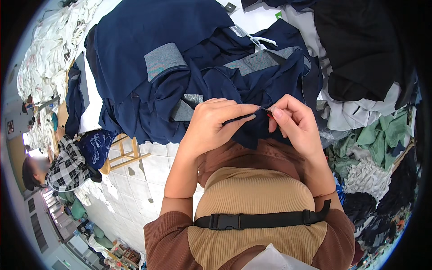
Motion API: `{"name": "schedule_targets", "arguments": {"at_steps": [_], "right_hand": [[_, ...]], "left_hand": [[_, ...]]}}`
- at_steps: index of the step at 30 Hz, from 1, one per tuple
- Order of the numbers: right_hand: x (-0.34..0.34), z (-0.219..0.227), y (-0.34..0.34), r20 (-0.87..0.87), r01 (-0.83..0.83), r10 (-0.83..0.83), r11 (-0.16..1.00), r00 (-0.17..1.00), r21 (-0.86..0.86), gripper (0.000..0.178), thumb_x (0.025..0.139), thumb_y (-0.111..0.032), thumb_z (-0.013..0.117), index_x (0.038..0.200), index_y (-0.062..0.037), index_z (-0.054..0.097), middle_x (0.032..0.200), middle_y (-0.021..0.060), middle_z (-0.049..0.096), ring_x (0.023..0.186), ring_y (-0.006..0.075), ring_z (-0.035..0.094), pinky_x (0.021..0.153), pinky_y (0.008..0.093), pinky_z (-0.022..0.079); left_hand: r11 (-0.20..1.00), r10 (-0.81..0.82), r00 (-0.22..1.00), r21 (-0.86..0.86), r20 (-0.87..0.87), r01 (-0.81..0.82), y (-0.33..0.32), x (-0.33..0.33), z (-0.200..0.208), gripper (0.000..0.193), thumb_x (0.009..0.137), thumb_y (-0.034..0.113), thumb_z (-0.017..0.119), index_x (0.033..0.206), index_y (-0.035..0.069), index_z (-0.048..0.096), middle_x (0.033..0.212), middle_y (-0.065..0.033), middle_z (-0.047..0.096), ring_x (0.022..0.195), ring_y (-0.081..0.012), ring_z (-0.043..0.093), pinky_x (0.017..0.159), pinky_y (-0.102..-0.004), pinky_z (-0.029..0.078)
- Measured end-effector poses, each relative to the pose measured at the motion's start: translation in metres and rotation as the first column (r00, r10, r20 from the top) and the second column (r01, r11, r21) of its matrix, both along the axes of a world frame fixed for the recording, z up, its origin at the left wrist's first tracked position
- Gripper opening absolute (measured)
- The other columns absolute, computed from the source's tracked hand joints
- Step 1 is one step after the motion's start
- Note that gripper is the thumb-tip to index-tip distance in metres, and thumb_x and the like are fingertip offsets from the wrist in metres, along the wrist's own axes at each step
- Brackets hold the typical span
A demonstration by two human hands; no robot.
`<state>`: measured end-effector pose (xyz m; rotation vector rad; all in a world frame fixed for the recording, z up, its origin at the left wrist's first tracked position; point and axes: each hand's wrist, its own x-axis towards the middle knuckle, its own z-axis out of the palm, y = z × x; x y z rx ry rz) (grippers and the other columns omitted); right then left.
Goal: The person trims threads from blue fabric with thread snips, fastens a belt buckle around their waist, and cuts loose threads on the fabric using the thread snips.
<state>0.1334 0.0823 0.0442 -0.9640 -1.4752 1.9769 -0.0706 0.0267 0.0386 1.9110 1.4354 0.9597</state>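
A garment workshop, by its look: heaps of white cloth (54,54) fill the upper left, navy cloth (157,27) covers a white worktable (256,17) at top centre, and black cloth (360,49) and green cloth (387,135) pile up at right. At left, 1 person in a checked shirt (69,166) is near a wooden stool (135,146) on pale floor tiles (155,166).

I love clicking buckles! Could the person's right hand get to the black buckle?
Probably yes: the black buckle sits uncovered on the strap, though the right hand seems busy holding a small tool.
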Motion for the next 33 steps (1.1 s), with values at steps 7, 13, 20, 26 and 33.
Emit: {"name": "schedule_targets", "arguments": {"at_steps": [7,13,20,26,33], "right_hand": [[-0.002,-0.002,-0.003,-0.011,0.006,-0.006,1.0,1.0,-0.007,0.012,0.09,-0.01,0.055,0.086,0.0012,0.053,0.072,0.0016,0.058,0.065,0.0035,0.052,0.059,0.0165,0.04],[0.0,-0.015,-0.007,-0.129,0.037,-0.047,0.996,0.99,-0.08,0.01,0.088,-0.009,0.059,0.09,-0.0009,0.053,0.072,-0.0005,0.057,0.064,0.0019,0.049,0.058,0.0153,0.039],[0.001,-0.008,-0.006,-0.121,0.02,-0.044,0.982,0.992,-0.19,0.01,0.086,-0.007,0.06,0.09,-0.002,0.052,0.073,-0.0017,0.057,0.064,0.0008,0.049,0.058,0.0149,0.038],[0.007,-0.018,-0.008,-0.155,0.029,-0.059,0.982,0.986,-0.189,0.01,0.087,-0.006,0.059,0.091,-0.0025,0.051,0.074,-0.0025,0.057,0.066,-0.0002,0.047,0.058,0.0147,0.036],[0.009,-0.005,-0.003,-0.107,0.036,-0.038,0.999,0.994,-0.019,0.024,0.085,-0.005,0.058,0.108,-0.0016,0.051,0.074,-0.0052,0.051,0.065,-0.0008,0.04,0.058,0.0148,0.032]], "left_hand": [[0.999,-0.005,1.0,0.041,-0.009,0.006,-0.001,0.003,-0.003,0.021,0.068,-0.004,0.068,0.089,0.0,0.067,0.069,-0.0117,0.061,0.06,-0.0231,0.057,0.054,-0.0285,0.043],[0.995,0.064,0.998,0.075,0.011,-0.065,-0.002,0.009,-0.004,0.023,0.067,0.004,0.07,0.089,0.009,0.068,0.058,-0.0063,0.054,0.055,-0.022,0.054,0.055,-0.0303,0.043],[0.996,0.047,0.998,0.077,0.037,-0.049,-0.001,0.01,-0.008,0.023,0.067,0.003,0.07,0.089,0.008,0.068,0.059,-0.0069,0.054,0.055,-0.0225,0.054,0.054,-0.0306,0.043],[0.998,-0.023,0.992,-0.057,0.127,0.031,-0.001,0.009,0.0,0.021,0.07,0.001,0.067,0.091,0.003,0.067,0.069,-0.0101,0.061,0.062,-0.0216,0.059,0.057,-0.0284,0.045],[0.938,0.076,0.907,-0.338,0.414,0.076,-0.006,0.008,-0.004,0.014,0.08,0.001,0.063,0.093,-0.004,0.066,0.081,-0.01,0.067,0.074,-0.0123,0.061,0.067,-0.0232,0.047]]}}
